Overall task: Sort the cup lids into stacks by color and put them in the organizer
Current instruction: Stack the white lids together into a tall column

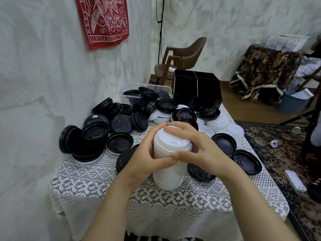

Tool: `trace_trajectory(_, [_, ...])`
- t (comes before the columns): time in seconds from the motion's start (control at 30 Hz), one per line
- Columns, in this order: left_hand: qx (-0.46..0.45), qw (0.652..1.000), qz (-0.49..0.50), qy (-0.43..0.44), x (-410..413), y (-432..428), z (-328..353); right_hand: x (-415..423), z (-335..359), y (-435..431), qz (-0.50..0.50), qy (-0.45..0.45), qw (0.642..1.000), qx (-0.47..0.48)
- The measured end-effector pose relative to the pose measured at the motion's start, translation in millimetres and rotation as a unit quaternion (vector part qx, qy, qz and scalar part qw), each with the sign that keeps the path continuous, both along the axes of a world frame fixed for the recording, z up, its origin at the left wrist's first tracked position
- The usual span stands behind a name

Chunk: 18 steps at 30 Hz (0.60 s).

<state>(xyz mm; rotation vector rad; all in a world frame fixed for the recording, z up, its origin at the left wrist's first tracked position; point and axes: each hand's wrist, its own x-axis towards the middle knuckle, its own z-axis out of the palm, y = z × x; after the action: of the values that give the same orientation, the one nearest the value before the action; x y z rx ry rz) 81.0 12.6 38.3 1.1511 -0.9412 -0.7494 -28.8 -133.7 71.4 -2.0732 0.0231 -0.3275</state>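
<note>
left hand [145, 156], right hand [205, 150] gripping white lid stack [167, 176] | black lids [119, 142] crowding sides | bare cloth [104, 181] near edge | organizer [208, 89] far edge

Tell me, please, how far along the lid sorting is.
Done: one tall white stack stands on the tablecloth. In hand: the left hand and right hand grip its top. Left: black lids lie scattered, some loose white lids lie by the black organizer, and I see no lids inside it.

Home living room — lace tablecloth [97, 180], patterned rug [278, 150], brown chair [189, 53], red wall hanging [104, 20]
</note>
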Motion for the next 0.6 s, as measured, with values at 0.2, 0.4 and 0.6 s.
trace_trajectory(0.2, [0.005,1.0,-0.001,0.023,1,1,1,0,-7,10,-0.041,-0.011,0.999,0.021])
trace_trajectory(0.4, [0.001,1.0,-0.001,0.013,-1,2,1,1,-15,19,-0.071,-0.041,0.996,0.039])
trace_trajectory(0.6, [0.003,1.0,-0.005,0.016,-2,3,2,-2,-22,25,-0.091,-0.072,0.992,0.05])
